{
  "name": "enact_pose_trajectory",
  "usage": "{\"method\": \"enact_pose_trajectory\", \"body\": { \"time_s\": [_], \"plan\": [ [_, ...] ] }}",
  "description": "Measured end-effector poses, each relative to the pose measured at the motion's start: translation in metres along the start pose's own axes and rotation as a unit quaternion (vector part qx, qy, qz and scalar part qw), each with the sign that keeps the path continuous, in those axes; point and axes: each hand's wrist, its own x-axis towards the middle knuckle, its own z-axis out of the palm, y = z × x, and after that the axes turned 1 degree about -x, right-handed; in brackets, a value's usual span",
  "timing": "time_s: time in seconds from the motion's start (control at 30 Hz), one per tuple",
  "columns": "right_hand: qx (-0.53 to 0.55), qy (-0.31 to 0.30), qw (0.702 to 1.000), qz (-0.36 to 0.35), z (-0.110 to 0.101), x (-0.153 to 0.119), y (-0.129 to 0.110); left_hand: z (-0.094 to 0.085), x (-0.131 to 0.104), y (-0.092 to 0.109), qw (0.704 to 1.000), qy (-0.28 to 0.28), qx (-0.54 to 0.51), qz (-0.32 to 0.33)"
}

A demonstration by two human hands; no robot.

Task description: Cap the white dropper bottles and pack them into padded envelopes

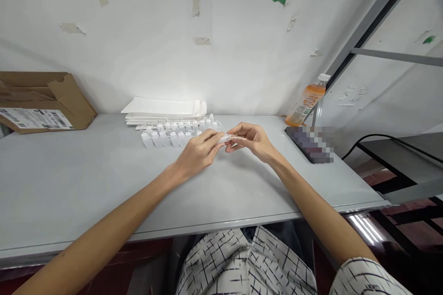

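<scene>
Above the middle of the grey table, my left hand (199, 153) is closed on a small translucent white bottle (224, 138), which lies roughly sideways between both hands. My right hand (254, 140) pinches the bottle's right end, its fingertips nearly meeting those of my left hand. Several similar small white bottles (162, 138) stand in rows just behind and left of my left hand. Behind them rests a stack of white flat sheets or envelopes (162, 107). My fingers partly hide the held bottle.
On the grey table (86, 184), an open cardboard box (72, 101) sits at the far left. An orange drink bottle (307, 101) leans at the back right, near a metal frame. A phone-like device (310, 144), partly blurred, lies before it. The wall rises behind.
</scene>
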Motion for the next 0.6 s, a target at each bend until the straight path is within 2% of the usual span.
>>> {"method": "enact_pose_trajectory", "body": {
  "time_s": [0.13, 0.33, 0.6],
  "plan": [
    [-0.017, 0.002, 1.000, -0.006, 0.0002, -0.0009, -0.0019, 0.0001, 0.0005, 0.0004, 1.000, 0.006, -0.021, -0.012],
    [-0.033, -0.014, 0.999, 0.008, -0.0012, -0.0025, -0.0002, -0.0012, 0.0009, -0.0009, 0.996, -0.007, -0.077, -0.041],
    [-0.054, -0.004, 0.999, -0.001, 0.0011, -0.0065, 0.0006, -0.0038, 0.0026, 0.0027, 0.987, -0.033, -0.125, -0.096]
  ]
}}
